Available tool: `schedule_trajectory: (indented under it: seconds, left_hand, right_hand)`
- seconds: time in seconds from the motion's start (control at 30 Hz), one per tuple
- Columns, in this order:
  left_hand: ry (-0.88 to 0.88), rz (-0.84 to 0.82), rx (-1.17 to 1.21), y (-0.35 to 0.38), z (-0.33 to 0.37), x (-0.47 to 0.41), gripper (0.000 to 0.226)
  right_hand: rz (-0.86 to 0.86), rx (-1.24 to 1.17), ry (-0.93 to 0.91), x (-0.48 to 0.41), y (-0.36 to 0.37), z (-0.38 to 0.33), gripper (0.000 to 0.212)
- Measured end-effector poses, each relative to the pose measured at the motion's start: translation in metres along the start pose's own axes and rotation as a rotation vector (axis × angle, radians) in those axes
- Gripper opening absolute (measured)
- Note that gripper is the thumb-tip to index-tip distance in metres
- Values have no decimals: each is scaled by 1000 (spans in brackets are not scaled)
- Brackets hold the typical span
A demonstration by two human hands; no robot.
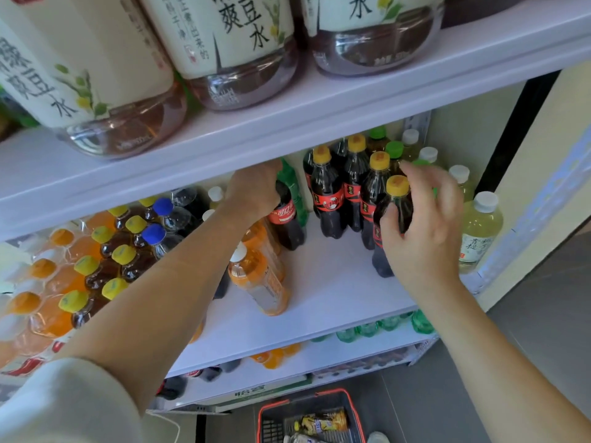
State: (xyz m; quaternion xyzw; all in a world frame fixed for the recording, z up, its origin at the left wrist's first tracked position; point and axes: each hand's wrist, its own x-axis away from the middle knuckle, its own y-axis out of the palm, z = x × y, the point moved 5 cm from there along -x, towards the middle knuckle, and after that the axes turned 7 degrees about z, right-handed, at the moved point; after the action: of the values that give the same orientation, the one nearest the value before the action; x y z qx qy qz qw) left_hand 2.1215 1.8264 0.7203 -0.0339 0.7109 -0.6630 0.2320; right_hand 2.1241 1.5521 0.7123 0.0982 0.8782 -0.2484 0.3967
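White shelf board runs under both arms, and big cream-labelled jugs stand on the board above the hands. The left hand reaches furthest in and is clenched over the top of a red-labelled cola bottle, hiding its cap; the bottle stands upright on the shelf. A green bottle stands just behind those knuckles, and orange drink bottles stand below the wrist. The right hand is half open at the front yellow-capped dark bottle. Its thumb rests on the bottle's shoulder and its fingers arch, spread and blurred, past the cap; I cannot tell whether they touch. A pale tea bottle stands just right of that hand. A red-rimmed basket sits on the floor, well below both hands.
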Motion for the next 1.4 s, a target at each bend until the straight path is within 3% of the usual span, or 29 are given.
schedule_trajectory:
  seconds: [0.13,0.23,0.37,0.57,0.63,0.73,0.83,1.0,1.07,1.17,1.23,1.3,1.4]
  left_hand:
    - [-4,52,-112,-11,19,5,53]
    - [158,137,56,-15,52,4,61]
    - [214,-47,148,1,82,-11,71]
    - [167,-12,150,9,78,5,37]
    - [173,-29,152,11,75,23,37]
    - [229,70,13,2,74,49,40]
    - [161,163,16,-24,66,69,37]
    - [10,339,411,-80,45,126,31]
    - [-99,365,690,-97,33,146,29]
    - [-214,398,1044,-111,15,164,20]
    - [-277,432,1218,-115,6,170,19]
    - [-354,455,1351,-113,0,172,20]
    - [-433,450,1495,-107,-7,172,23]
  right_hand:
    - [-140,68,-5,-5,16,13,48]
    - [-220,49,4,0,23,18,47]
    - [-207,22,21,-1,23,23,43]
    - [-181,-81,131,-6,23,33,36]
    - [-182,-98,152,-6,24,34,36]
    - [-213,-119,187,-5,25,33,39]
    - [-286,-92,205,-2,23,29,47]
    - [-306,-14,24,13,-5,3,46]
    - [-489,-170,75,27,-11,-7,39]
    - [-1063,-488,468,64,-7,-17,48]
    - [-1318,-748,699,90,-9,-28,54]
    - [-1446,-1106,939,107,-17,-46,63]
    - [-1485,-1405,989,114,-27,-67,61]
